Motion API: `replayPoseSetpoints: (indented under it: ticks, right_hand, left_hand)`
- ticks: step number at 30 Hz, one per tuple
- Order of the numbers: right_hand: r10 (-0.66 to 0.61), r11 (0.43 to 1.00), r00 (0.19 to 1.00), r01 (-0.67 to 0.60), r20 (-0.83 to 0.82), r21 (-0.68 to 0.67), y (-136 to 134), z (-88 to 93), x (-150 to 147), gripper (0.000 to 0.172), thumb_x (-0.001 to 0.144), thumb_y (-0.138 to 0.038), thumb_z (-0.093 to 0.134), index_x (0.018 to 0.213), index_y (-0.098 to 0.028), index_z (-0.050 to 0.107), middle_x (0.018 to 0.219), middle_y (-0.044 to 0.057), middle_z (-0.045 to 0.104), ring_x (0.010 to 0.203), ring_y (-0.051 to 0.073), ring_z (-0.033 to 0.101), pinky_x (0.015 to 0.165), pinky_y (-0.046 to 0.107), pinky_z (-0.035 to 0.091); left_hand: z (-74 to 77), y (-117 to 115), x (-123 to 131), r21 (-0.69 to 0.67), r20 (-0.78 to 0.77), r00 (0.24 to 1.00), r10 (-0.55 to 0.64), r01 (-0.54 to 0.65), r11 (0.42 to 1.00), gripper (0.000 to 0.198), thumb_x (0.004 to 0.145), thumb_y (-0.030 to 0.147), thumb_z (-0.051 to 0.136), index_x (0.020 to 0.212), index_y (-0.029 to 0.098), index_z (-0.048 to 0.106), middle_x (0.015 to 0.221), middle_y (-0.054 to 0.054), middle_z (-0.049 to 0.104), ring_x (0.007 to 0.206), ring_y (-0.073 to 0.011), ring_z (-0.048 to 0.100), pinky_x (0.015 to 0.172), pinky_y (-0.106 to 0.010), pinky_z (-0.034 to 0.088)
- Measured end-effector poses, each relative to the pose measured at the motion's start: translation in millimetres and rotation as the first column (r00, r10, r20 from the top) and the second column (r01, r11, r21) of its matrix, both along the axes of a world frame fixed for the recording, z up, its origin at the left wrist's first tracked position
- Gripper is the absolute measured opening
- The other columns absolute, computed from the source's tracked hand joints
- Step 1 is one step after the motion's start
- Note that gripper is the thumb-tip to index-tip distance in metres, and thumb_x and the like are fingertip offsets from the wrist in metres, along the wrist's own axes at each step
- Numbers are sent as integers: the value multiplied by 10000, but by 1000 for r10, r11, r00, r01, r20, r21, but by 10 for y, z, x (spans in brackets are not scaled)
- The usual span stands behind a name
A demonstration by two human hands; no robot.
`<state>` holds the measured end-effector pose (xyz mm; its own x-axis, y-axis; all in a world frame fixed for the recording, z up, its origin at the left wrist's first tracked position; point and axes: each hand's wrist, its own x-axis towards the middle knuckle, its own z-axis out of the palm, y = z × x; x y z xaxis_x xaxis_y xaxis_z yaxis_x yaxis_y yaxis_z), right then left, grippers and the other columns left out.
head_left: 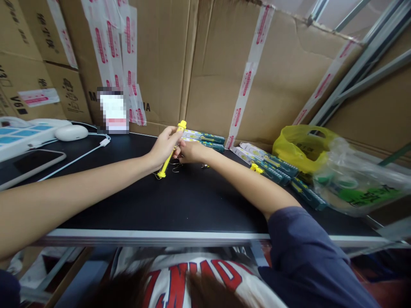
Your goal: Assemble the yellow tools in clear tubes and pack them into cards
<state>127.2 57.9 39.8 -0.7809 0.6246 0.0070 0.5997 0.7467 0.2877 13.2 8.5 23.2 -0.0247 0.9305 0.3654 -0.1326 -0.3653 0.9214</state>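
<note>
My left hand (166,146) is closed around a slim yellow rod-shaped tool (167,162) with wider knobs at both ends. The rod is tilted, its top knob leaning away from me and to the right. Close beside it, my right hand (190,152) has its fingers pinched together near the rod's middle. What they pinch, if anything, is too small to make out. Thin curved wire pieces (175,167) lie on the black table (199,205) just below the hands. A small shiny metal item (204,166) shows under my right wrist.
Printed narrow boxes (212,139) lie behind my hands; more boxes (272,164) sit rightward with a small yellow part (257,168). Yellow (289,141) and clear plastic bags (362,188) stand far right. Leftward are a power strip (35,130), white case (71,132), phone (35,161) and cable (77,159). Cardboard (218,77) walls the back.
</note>
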Motion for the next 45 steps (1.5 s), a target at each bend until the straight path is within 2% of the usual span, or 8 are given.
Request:
replayPoseSetpoints:
  ticks: [10, 17, 21, 25, 29, 33, 38, 45]
  right_hand:
    - [-68, 996, 962, 80, -264, 34, 125, -44, 158, 232, 833, -296, 538, 992, -140, 605, 955, 113, 685, 796, 207, 606, 637, 278, 356]
    - [-75, 995, 825, 30, -560, -90, 432, -107, 222, 48, 874, -177, 508, 848, -172, 469, 765, 22, 597, 665, 127, 485, 619, 248, 316]
    - [-168, 974, 715, 12, -679, -228, 480, -48, 248, 163, 890, -150, 504, 784, -204, 392, 616, -55, 500, 579, 104, 463, 601, 235, 332]
    - [-160, 972, 663, -22, -731, -233, 484, 25, 273, 240, 919, -204, 508, 727, -209, 365, 565, -75, 458, 525, 89, 450, 590, 230, 347]
    - [-52, 974, 743, -111, -668, -200, 434, 23, 250, 196, 969, -218, 425, 776, -183, 433, 618, -48, 506, 560, 90, 479, 602, 223, 371]
    - [151, 988, 920, -151, -361, 27, 245, 62, 217, 169, 975, -263, 436, 954, -156, 565, 861, 44, 643, 733, 128, 558, 677, 247, 381]
    - [89, 980, 995, -78, -53, 183, -13, 195, 184, 261, 987, -283, 398, 1006, -150, 622, 902, 107, 686, 759, 171, 601, 661, 273, 358]
    - [104, 994, 918, -85, -382, 66, 107, 421, 416, 151, 949, -273, 472, 878, -169, 556, 791, 27, 630, 663, 124, 512, 621, 250, 333]
  left_hand:
    - [49, -60, 25, -26, -8, 1000, 9, -9, 1000, 67, 921, 263, 471, 905, 199, 464, 606, 58, 546, 350, -42, 428, 329, -173, 310]
    - [46, -44, 16, -52, 2, 1000, 13, -13, 999, 65, 946, 236, 438, 905, 188, 455, 615, 56, 553, 337, -42, 429, 316, -167, 322]
    - [48, -44, 16, -74, 20, 999, 24, -23, 997, 75, 953, 234, 426, 900, 187, 450, 605, 55, 555, 332, -40, 429, 316, -163, 324]
    - [48, -40, 17, -91, 20, 999, 29, -27, 995, 86, 954, 241, 426, 892, 187, 447, 604, 55, 562, 332, -41, 434, 314, -165, 324]
    - [52, -39, 9, -72, 42, 998, 35, -32, 997, 81, 954, 243, 426, 902, 188, 454, 588, 64, 547, 334, -42, 435, 313, -162, 321]
    - [56, -44, 0, -36, 81, 995, 60, -58, 998, 65, 950, 240, 434, 909, 194, 453, 575, 69, 541, 342, -44, 436, 317, -157, 323]
    - [56, -46, -4, -14, 96, 993, 65, -64, 998, 73, 952, 238, 423, 907, 195, 461, 560, 72, 528, 336, -49, 422, 310, -160, 317]
    - [30, -40, 16, -58, 61, 998, 33, -30, 998, 84, 951, 259, 435, 894, 198, 447, 590, 65, 542, 336, -44, 435, 314, -156, 327]
